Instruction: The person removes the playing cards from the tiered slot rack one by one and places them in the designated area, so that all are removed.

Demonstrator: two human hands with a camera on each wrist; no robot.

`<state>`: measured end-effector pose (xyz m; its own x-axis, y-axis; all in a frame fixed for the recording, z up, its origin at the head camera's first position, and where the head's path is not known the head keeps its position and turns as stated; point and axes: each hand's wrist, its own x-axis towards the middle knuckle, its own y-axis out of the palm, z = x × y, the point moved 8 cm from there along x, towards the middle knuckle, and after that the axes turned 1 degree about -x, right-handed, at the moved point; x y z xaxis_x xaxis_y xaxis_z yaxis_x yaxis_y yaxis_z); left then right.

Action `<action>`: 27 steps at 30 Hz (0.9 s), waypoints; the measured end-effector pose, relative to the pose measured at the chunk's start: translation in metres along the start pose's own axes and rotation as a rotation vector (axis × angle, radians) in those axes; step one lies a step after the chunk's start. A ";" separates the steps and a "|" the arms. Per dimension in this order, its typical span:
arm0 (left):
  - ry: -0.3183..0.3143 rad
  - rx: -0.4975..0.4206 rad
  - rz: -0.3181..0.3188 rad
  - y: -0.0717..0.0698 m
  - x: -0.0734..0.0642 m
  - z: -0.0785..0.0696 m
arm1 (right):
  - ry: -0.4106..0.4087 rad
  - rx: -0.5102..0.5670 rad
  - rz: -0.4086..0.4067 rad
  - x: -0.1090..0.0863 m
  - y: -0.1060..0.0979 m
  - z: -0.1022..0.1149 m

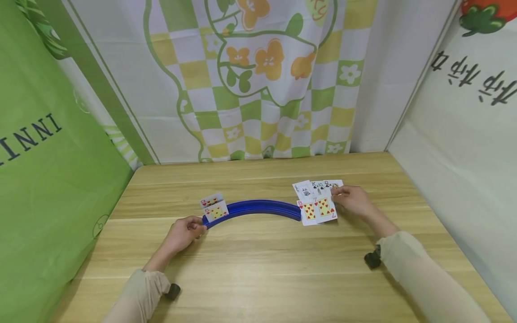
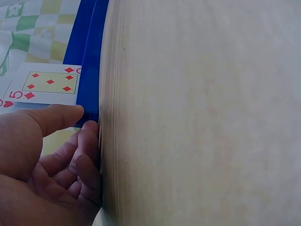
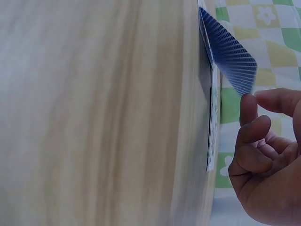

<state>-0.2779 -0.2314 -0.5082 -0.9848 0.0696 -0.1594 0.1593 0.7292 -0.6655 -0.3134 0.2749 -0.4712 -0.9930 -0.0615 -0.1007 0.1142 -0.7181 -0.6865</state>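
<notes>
A curved blue card holder (image 1: 258,206) lies across the table, two playing cards standing in its left end. The front one is a five of diamonds (image 1: 217,211); a hearts card (image 1: 212,200) shows partly behind it. My left hand (image 1: 183,233) pinches the holder's left tip between thumb and index finger. By the holder's right end, my right hand (image 1: 352,199) pinches one corner of a seven of hearts (image 1: 324,207). That card is tilted up, its blue patterned back (image 3: 230,54) showing in the right wrist view. Beside it lies an eight of hearts (image 1: 308,213).
Several black-suited cards (image 1: 304,190) lie overlapping just behind the hearts cards. The wooden table (image 1: 258,269) ends against a checked cloth (image 1: 258,112) at the back. A green cloth wall (image 1: 48,179) stands left, a white one (image 1: 456,148) right.
</notes>
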 end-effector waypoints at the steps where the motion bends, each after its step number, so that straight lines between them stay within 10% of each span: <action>1: -0.001 0.000 0.001 0.000 0.000 0.000 | 0.001 0.006 0.004 0.000 -0.001 -0.001; 27: -0.008 -0.013 0.012 0.001 0.000 0.000 | -0.008 0.080 0.034 -0.009 -0.001 0.024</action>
<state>-0.2777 -0.2308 -0.5087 -0.9821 0.0728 -0.1737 0.1703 0.7371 -0.6540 -0.3058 0.2597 -0.4522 -0.9888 -0.0924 -0.1171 0.1456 -0.7683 -0.6233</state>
